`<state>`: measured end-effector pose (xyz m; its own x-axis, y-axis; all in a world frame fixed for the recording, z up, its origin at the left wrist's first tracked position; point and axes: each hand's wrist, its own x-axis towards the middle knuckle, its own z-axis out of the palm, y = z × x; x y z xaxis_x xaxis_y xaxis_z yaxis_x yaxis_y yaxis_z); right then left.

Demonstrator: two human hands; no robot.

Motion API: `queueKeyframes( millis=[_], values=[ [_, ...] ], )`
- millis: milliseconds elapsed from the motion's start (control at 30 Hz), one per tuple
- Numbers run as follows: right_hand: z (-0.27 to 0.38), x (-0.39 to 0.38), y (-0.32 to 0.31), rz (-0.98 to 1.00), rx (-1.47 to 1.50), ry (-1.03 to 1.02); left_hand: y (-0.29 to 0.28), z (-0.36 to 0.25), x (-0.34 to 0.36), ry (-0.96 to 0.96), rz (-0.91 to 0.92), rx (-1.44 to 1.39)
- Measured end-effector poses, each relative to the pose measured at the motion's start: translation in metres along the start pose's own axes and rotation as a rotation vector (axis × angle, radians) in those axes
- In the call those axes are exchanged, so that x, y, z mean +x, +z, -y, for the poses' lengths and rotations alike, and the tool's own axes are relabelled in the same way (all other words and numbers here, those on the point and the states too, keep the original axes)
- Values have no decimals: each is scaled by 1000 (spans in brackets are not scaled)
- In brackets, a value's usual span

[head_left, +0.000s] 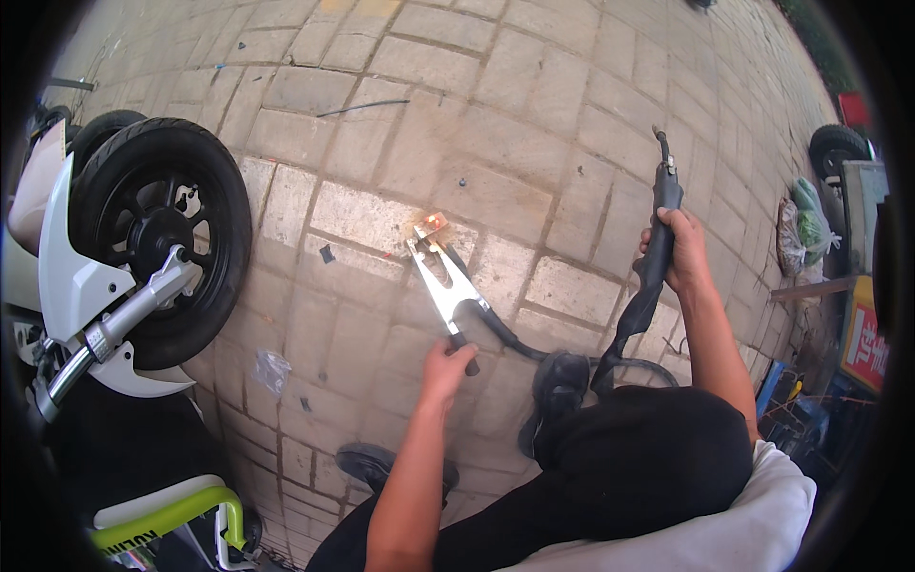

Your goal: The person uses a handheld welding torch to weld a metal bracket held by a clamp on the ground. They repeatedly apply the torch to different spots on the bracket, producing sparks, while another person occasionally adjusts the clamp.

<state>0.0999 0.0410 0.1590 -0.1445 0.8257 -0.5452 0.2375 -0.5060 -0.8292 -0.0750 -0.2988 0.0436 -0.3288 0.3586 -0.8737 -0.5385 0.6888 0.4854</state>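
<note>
Outdoors, brick paving [496, 67] is running under everything; a white-panelled motorbike [71, 276] is standing on my left, its black front wheel [160, 238] facing the work; clear plastic film [272, 372] is lying on the bricks between wheel and me; I'm working low, right shoe [558, 391] planted next to the black cable [515, 345]; my left hand [446, 372] is wrapping its fingers around one dark handle of the silver clamp [448, 291], whose two prongs are pointing away from me; a small glowing orange piece [432, 225] is sitting at the prong tips, low over a pale brick; can't tell whether the prongs are pinching it or only touching; my right hand [681, 248] is closing firmly round the black holder [670, 191], its bent metal tip [660, 133] aiming away, well apart from the glow; risks as I'm judging them: both hands are bare, so slipping forward along the clamp would likely mean a burn; the piece could be dropping if the prongs aren't really biting; a hot bit rolling back could be scorching cable, shoe or film; the cable is looping right by my foot, so shifting my stance could be snagging it and jerking either tool.
</note>
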Motion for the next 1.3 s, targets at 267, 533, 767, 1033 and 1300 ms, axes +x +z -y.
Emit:
queueKeyframes(
  millis=[267,533,767,1033,1300],
  values=[
    [19,-73,-43,-5,76,-103,-10,-5,-6,44,612,-604],
    [58,-105,-70,31,-4,-32,122,-60,-37,494,-164,31],
    [80,-134,-48,104,-124,-58,200,-119,30,392,-245,293],
    [68,-163,-46,88,22,1,210,-153,77,289,185,522],
    [64,-148,-14,119,-70,7,190,-128,74,705,-7,638]
  ],
)
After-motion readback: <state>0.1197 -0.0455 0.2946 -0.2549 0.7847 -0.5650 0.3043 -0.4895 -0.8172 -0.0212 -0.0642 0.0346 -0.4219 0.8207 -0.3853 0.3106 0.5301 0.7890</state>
